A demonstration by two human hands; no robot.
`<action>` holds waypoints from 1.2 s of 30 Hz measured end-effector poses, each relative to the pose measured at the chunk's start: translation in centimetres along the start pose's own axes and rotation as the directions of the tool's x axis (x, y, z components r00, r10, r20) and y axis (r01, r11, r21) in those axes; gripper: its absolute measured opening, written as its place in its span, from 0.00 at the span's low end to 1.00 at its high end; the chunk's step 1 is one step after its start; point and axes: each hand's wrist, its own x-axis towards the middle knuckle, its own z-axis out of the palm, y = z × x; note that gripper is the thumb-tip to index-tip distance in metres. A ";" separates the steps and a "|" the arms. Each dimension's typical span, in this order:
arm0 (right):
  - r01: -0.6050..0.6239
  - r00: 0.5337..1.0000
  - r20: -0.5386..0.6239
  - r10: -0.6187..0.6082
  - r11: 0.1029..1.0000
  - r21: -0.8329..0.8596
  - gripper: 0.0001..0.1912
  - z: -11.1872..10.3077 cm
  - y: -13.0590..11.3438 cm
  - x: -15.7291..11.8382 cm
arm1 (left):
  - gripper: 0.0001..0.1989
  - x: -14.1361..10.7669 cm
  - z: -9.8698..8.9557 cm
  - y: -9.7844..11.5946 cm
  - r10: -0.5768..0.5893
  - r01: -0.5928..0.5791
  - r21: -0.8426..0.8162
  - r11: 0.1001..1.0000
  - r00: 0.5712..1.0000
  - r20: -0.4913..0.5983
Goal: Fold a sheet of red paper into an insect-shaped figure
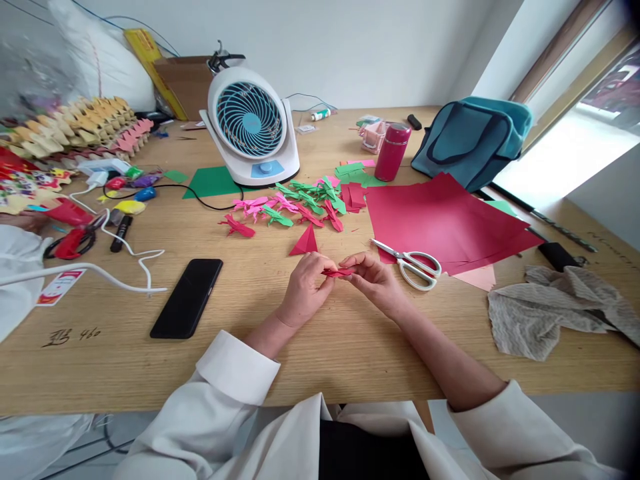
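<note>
Between my two hands is a small folded piece of red paper (339, 272), held just above the wooden table. My left hand (309, 283) pinches its left end, and my right hand (374, 280) pinches the right end with thumb and fingers. Fingers hide much of its shape. Just beyond my left hand lies a folded red paper triangle (304, 241). White-handled scissors (417, 267) rest to the right of my right hand, their tips over red sheets (445, 220). Farther back sits a cluster of pink, green and red folded paper figures (300, 199).
A white fan (253, 123) stands at the back. Left of my hands lies a black phone (187, 298); a white cable (133, 250) runs near it. Toward the right are a red flask (393, 153), a teal bag (470, 140) and a crumpled grey cloth (555, 310).
</note>
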 end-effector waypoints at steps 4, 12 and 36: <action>0.007 1.000 -0.009 -0.007 1.000 -0.013 0.14 0.1 0.1 0.0 | 0.08 -0.1 0.1 0.1 -0.055 0.055 -0.027 0.998 0.998 0.033; -0.064 0.997 -0.042 0.065 0.998 0.006 0.15 0.0 0.1 -0.1 | 0.05 0.0 0.4 0.6 -0.184 0.189 -0.092 0.978 0.981 0.067; -0.041 0.999 0.027 0.046 0.985 -0.169 0.15 -0.4 1.4 -0.3 | 0.02 0.3 0.4 1.5 -0.405 0.421 -0.320 0.849 0.907 0.119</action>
